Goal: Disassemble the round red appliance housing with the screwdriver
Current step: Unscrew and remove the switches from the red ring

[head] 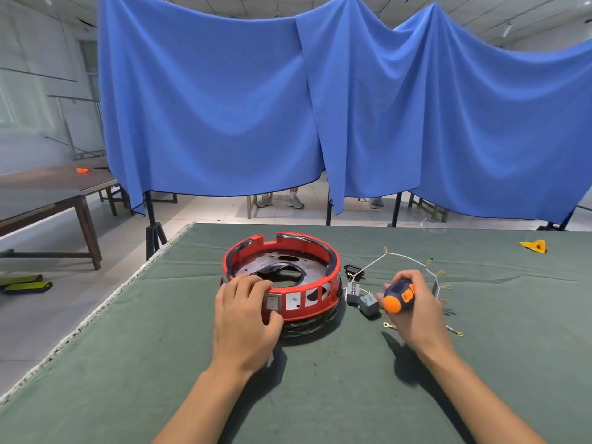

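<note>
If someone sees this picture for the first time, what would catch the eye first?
Probably the big blue cloth hanging across the whole background. Next comes the round red housing on the green table cover, with the left hand gripping its near rim, and to its right the right hand holding the orange and blue screwdriver.

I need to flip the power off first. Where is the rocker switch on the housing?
In the head view, the rocker switch sits in the near wall of the red housing, left of centre, between the left hand's fingers and thumb.
</note>
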A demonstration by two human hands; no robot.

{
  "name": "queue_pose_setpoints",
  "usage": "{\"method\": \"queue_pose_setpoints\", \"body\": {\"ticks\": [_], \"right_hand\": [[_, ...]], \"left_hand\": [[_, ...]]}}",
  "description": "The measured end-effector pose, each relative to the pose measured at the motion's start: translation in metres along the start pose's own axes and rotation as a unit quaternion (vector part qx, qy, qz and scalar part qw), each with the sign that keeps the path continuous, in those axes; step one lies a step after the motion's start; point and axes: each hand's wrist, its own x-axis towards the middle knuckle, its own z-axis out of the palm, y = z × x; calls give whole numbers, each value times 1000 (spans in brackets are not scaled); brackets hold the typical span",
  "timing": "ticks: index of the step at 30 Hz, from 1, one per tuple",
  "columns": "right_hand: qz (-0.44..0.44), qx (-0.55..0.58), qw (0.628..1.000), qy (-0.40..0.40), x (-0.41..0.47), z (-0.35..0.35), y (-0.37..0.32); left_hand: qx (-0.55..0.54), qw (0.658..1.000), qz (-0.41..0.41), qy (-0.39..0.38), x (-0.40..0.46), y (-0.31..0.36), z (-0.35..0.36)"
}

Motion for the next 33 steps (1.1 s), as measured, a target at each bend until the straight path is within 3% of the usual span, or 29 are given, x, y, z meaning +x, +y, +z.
{"method": "queue_pose_setpoints", "body": {"ticks": [2, 6, 8, 17, 23, 28, 33], "right_hand": [[2, -4, 999, 45, 1, -3, -10], [11, 173, 984, 47, -2, -8, -40], [8, 210, 976, 57, -5, -11, -55], [-6, 211, 961, 178, -2, -31, -83], [-22, 311, 923, 225, 0, -40, -98], [-35, 348, 915, 200, -2, -33, -112], [-52, 299, 940, 155, -5, -14, -121]], "left_hand": [[1, 1000, 7, 2, 0, 4, 0], [7, 1000, 28, 3, -4, 12, -1], [4, 999, 35, 6, -5, 12, -1], [-29, 999, 5, 16, -1, 1, 1], [-11, 999, -17, 28, -1, 8, 10], [-8, 999, -12, 34, -6, 11, 14], [-19, 999, 10, 44, -7, 14, 14]]}}
